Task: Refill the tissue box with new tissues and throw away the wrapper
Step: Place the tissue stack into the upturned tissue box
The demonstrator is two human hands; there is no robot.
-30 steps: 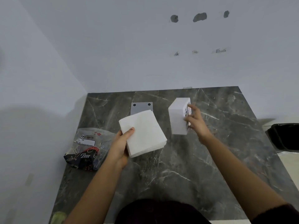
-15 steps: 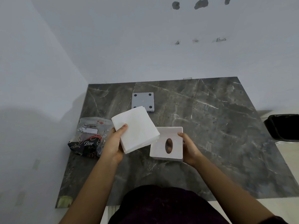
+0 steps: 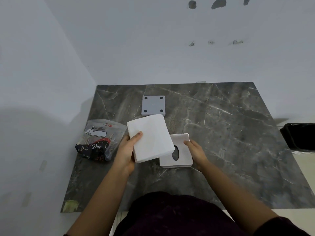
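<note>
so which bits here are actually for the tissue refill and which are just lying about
For the job:
- tissue stack, in left hand
- white tissue box, held by right hand
- grey base plate
- wrapper
- black bin, probably for the wrapper

Just lying about:
- nothing visible on the marble table

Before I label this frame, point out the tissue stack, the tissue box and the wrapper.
tissue stack (image 3: 150, 137): head view, middle of its top sheet.
tissue box (image 3: 183, 153): head view, white face right of the oval slot.
wrapper (image 3: 98, 142): head view, its printed front.

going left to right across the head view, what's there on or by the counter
wrapper → left hand → tissue stack → tissue box → right hand → black bin
</note>
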